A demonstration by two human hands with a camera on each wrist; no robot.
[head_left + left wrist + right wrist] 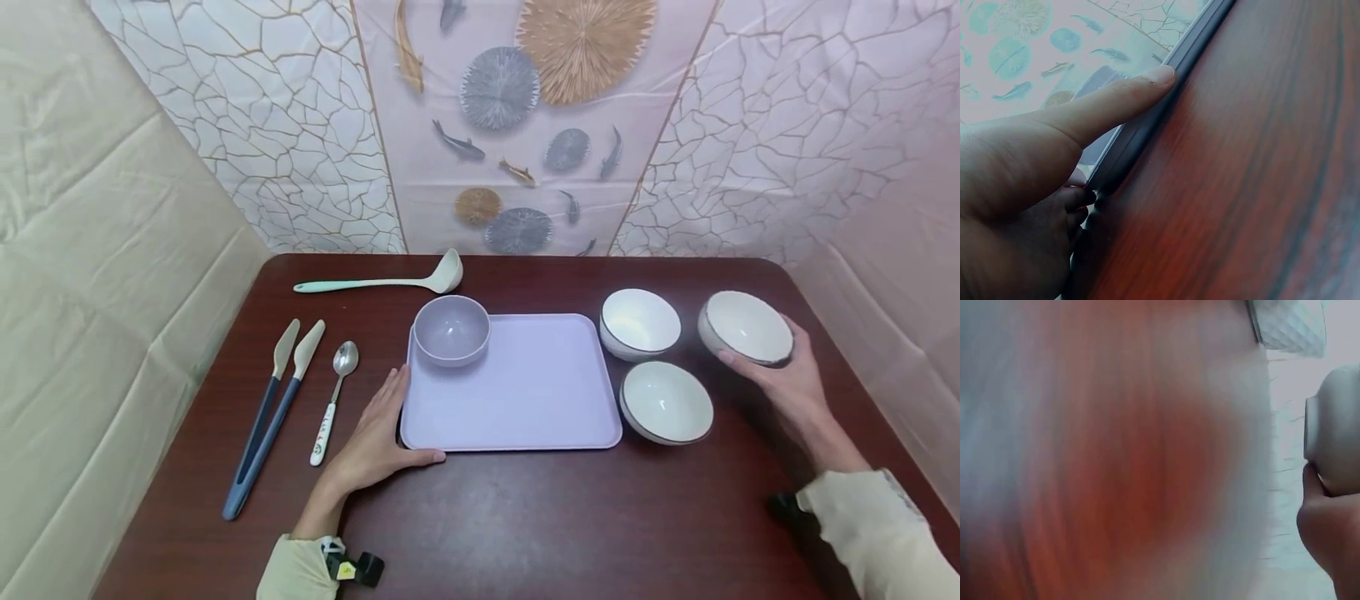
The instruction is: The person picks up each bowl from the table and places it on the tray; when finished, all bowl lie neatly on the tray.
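Observation:
My right hand (795, 383) grips a white bowl (750, 325) by its side, thumb near the front and fingers behind. In the right wrist view this bowl (1342, 431) shows its foot ring, with the hand (1332, 528) close against it. At the lower left corner of a lilac tray (517, 400) lies my left hand (378, 437), its fingers straight along the left side and its thumb along the front edge. The left wrist view has that thumb (1119, 103) stretched along the tray's rim (1141, 128). A greyish-purple bowl (452, 332) sits in the tray's upper left corner.
Two more white bowls, one farther back (640, 323) and one nearer (666, 402), stand right beside the tray. Left of it lie a spoon (333, 400) and blue-handled tongs (273, 417). Behind, a pale green ladle (375, 283) lies near the patterned backdrop (498, 150).

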